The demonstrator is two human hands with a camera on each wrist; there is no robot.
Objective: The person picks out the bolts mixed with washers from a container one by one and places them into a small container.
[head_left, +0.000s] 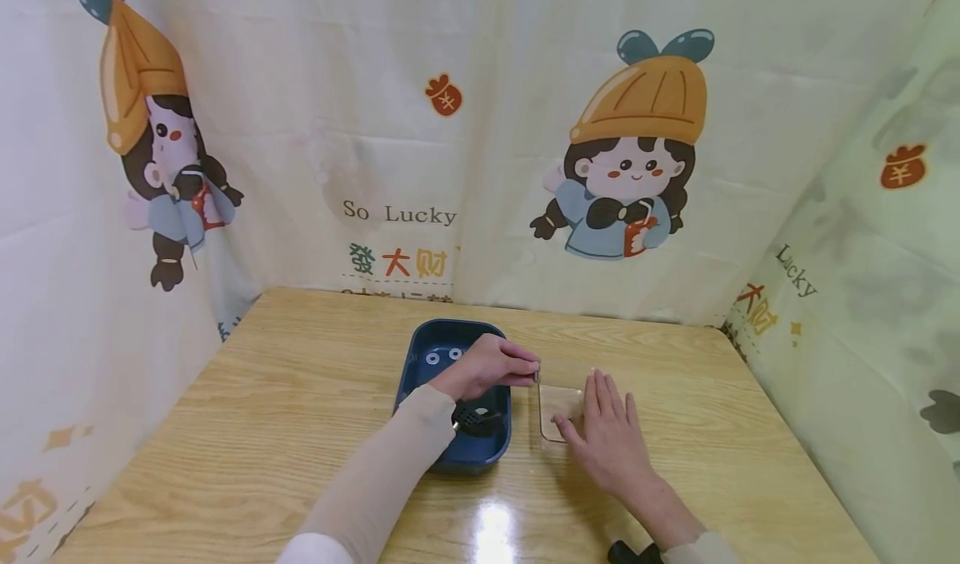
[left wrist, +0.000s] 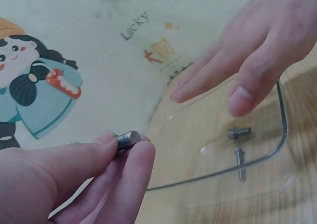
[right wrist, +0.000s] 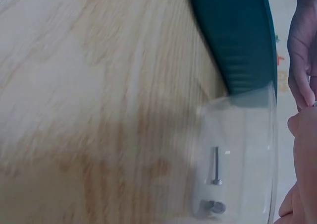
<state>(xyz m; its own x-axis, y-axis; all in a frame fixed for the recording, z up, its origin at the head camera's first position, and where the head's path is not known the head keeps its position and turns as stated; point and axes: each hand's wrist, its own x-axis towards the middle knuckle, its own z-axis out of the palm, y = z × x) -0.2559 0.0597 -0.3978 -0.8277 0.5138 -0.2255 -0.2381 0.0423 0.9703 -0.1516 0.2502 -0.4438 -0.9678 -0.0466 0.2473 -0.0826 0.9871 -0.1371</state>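
My left hand [head_left: 487,367] pinches a threaded metal bolt [left wrist: 129,140] between thumb and fingertips, its end pointing up and outward. It is held beside the left edge of a clear plastic box [right wrist: 247,120]. Inside that box lie two metal bolts, a thicker short one [left wrist: 239,133] and a thinner long one [left wrist: 240,162]. Fingers extended, my right hand [head_left: 613,439] is over the box's right side, its thumb reaching across the rim. In the left wrist view its fingertips hang above the box opening.
Left of the box stands a dark blue tray [head_left: 467,466], with white ring-shaped pieces [head_left: 432,359] and a black perforated object [head_left: 476,419] in it, partly hidden by my left arm. A black object [head_left: 633,553] lies at the front edge of view. Printed curtains [head_left: 502,214] surround the wooden table [head_left: 277,397].
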